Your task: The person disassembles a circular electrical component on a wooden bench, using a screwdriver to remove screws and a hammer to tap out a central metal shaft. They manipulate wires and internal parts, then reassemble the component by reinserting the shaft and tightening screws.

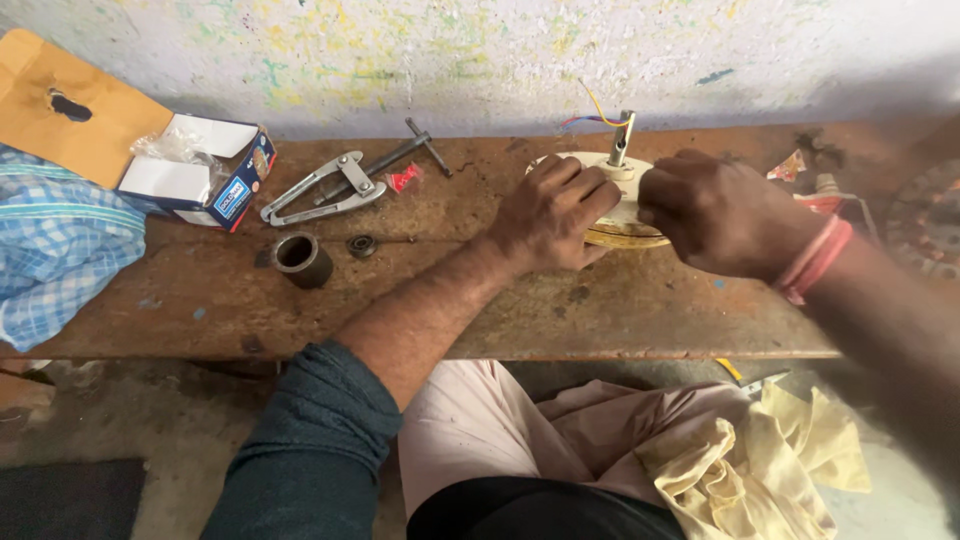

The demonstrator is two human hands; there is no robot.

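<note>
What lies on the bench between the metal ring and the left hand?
In the head view, a small bearing lies just right of the ring; from there to the left hand, the bench is bare.

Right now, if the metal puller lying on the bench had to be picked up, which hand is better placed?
Left, probably. The left hand rests on the round motor part, on the side toward the puller. The right hand would have to cross over.

Rolled-up teal sleeve (310, 440), pink-red wrist threads (815, 258), pale pink trousers (470, 450).
</note>
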